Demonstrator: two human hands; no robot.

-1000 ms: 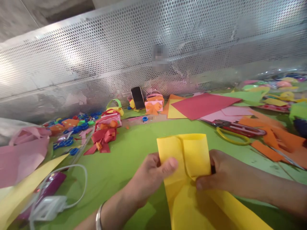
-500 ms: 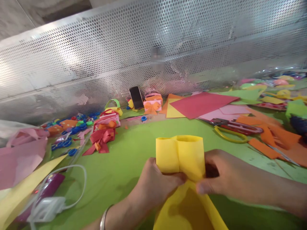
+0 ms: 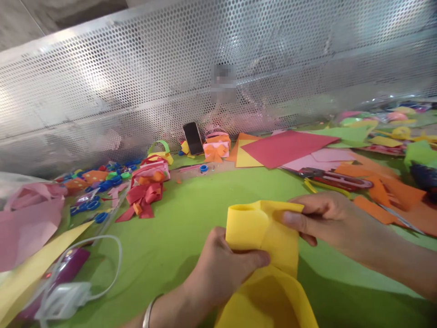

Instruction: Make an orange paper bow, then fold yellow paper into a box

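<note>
A sheet of yellow paper [image 3: 262, 237], its far end folded into two rounded loops, is held above the green tabletop [image 3: 180, 218]. My left hand [image 3: 221, 273] pinches the paper at the base of the left loop, thumb across the front. My right hand [image 3: 321, 218] grips the top right edge of the folded part between thumb and fingers. The rest of the sheet hangs down toward me at the bottom of the view.
Scissors [image 3: 336, 180] with yellow handles lie to the right among red [image 3: 287, 148], pink and orange sheets. A phone [image 3: 192, 138] leans on the perforated metal wall beside small paper baskets [image 3: 217, 148]. Red paper scraps [image 3: 143, 198], blue caps and a white cable [image 3: 102, 273] lie left.
My right hand has moved up from the paper's pinched middle to its top right edge. The two loops have been pushed lower and flatter. My left hand keeps its pinch.
</note>
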